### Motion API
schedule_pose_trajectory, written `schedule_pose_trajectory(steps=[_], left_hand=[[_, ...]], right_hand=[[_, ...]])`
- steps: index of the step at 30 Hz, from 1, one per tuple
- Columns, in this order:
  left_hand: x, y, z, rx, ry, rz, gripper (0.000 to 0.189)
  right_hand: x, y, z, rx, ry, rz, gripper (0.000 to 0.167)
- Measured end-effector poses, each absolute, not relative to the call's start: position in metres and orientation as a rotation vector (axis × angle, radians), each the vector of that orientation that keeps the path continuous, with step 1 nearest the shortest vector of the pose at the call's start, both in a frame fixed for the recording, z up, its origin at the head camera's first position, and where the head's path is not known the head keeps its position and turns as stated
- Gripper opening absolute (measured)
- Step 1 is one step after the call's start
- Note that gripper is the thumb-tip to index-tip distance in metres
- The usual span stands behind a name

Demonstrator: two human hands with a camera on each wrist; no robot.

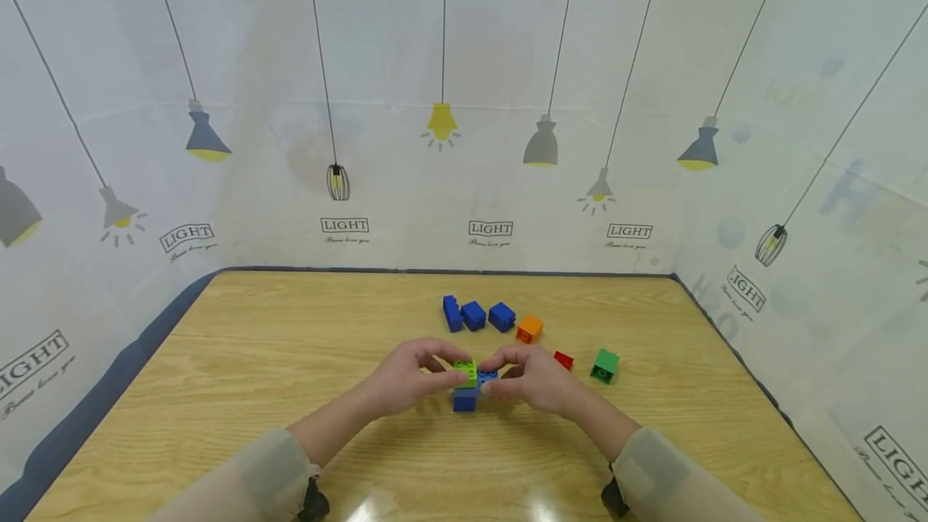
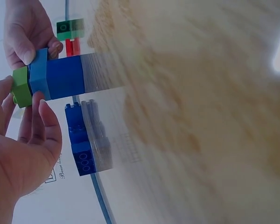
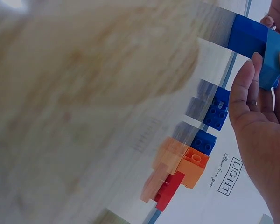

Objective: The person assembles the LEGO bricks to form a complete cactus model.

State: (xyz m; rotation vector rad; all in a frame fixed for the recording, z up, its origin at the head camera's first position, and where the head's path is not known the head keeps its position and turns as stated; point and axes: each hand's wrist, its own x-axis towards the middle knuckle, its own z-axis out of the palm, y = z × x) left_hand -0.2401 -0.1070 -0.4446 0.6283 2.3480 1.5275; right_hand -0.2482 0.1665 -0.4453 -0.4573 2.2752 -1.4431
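Observation:
A small stack of toy building bricks stands on the table between the two hands. At its base is a dark blue brick (image 2: 65, 77), with a flatter, lighter blue brick (image 3: 271, 53) across it that juts out to the right. On top sits a lime green brick (image 1: 466, 374), its studs facing up. My left hand (image 1: 408, 377) pinches the lime green brick between thumb and fingers. From the other side, my right hand (image 1: 535, 379) grips the jutting end of the lighter blue brick, thumb in front and fingers behind.
Behind the hands, a blue brick lying on its side (image 1: 452, 313), two more blue bricks (image 1: 474, 315) and an orange brick (image 1: 530, 329) form a loose row. A red brick (image 1: 563, 360) and a green brick (image 1: 605, 366) lie to the right. A printed curtain (image 1: 406, 208) borders the wooden table (image 1: 290, 321).

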Motion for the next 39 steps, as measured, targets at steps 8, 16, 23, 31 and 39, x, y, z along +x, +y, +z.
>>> schedule_pose_trajectory(steps=[8, 16, 23, 31, 39], left_hand=[[-0.241, -0.1049, -0.4448, 0.605, 2.358, 1.531, 0.027], [-0.2422, -0.103, -0.4449, 0.618, 2.35, 1.525, 0.024], [-0.244, -0.1019, -0.4457, 0.642, 2.362, 1.513, 0.02], [-0.2459, -0.1007, -0.4423, 0.674, 2.386, 1.462, 0.02], [-0.2472, -0.1007, -0.4381, 0.669, 2.392, 1.443, 0.021]], right_hand=[[-0.2496, 0.1653, -0.4459, -0.454, 2.266, -1.451, 0.028], [-0.2501, 0.167, -0.4479, -0.466, 2.264, -1.438, 0.03], [-0.2503, 0.1677, -0.4482, -0.497, 2.274, -1.419, 0.031], [-0.2494, 0.1669, -0.4462, -0.477, 2.26, -1.441, 0.03], [-0.2507, 0.1663, -0.4473, -0.481, 2.238, -1.448, 0.029]])
